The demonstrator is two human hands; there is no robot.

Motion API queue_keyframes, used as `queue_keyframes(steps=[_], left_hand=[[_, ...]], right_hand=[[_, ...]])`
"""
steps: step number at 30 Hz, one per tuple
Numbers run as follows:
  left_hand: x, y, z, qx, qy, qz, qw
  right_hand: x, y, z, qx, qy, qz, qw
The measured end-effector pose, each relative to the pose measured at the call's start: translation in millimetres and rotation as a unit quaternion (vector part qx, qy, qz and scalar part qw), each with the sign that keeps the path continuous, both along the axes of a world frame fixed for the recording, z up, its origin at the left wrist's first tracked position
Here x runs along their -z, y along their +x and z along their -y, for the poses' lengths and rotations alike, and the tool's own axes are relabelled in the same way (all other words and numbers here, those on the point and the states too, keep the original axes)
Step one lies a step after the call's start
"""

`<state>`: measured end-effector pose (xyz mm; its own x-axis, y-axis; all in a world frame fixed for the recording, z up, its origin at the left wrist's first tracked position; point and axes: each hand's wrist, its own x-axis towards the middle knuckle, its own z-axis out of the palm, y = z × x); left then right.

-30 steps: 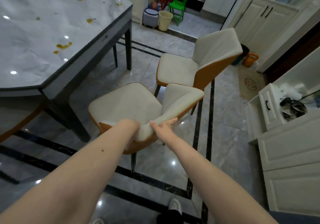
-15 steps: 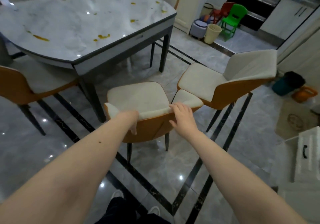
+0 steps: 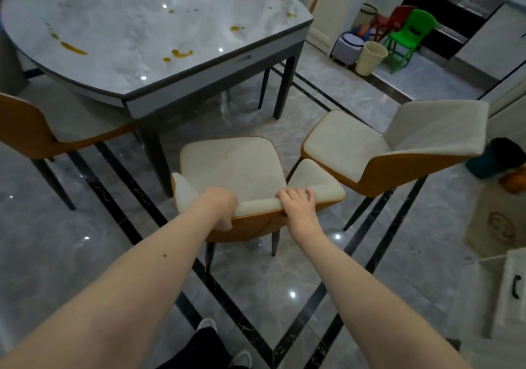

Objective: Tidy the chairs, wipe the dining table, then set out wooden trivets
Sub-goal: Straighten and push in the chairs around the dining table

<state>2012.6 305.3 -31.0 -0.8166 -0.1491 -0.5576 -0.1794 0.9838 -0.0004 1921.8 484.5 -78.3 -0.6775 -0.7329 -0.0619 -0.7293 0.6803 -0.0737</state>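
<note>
Cream padding over a stiff orange shell makes this chair (image 3: 233, 166) bulky yet manageable, so keep your left hand (image 3: 220, 206) and right hand (image 3: 299, 206) curled over its backrest top.

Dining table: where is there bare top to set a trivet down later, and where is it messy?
The dining table has its widest bare patch in the middle, between the long yellow streak at the left and the yellow blobs by the near edge. Small spots crowd the right end.
</note>
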Motion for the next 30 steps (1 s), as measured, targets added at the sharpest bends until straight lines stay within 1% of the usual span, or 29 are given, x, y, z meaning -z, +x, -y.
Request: queue_keyframes(steps=[3, 6, 11, 16, 21, 24, 28, 30], left_hand=[[6, -7, 5, -0.006, 0.022, -0.014, 1.000], [6, -21, 12, -0.019, 0.024, -0.034, 0.999], [8, -47, 18, -0.036, 0.023, -0.069, 0.997], [11, -95, 24, -0.057, 0.031, -0.084, 0.994], [17, -138, 22, -0.088, 0.029, -0.075, 0.993], [22, -160, 28, -0.116, 0.036, -0.079, 0.989], [20, -182, 41, -0.151, 0.021, -0.098, 0.983], [22, -189, 48, -0.169, 0.016, -0.099, 0.981]], right_hand=[[7, -11, 3, 0.003, -0.005, -0.019, 1.000], [7, -34, 11, -0.004, -0.013, -0.032, 0.999], [1, -71, 23, -0.024, 0.021, -0.023, 0.999], [2, -128, 33, -0.043, 0.003, -0.051, 0.998], [-3, -182, 50, -0.061, 0.073, -0.034, 0.995], [-1, -211, 58, -0.093, 0.060, -0.037, 0.993], [-5, -239, 77, -0.121, 0.047, -0.045, 0.991], [-4, -250, 86, -0.133, 0.024, -0.039, 0.990]])
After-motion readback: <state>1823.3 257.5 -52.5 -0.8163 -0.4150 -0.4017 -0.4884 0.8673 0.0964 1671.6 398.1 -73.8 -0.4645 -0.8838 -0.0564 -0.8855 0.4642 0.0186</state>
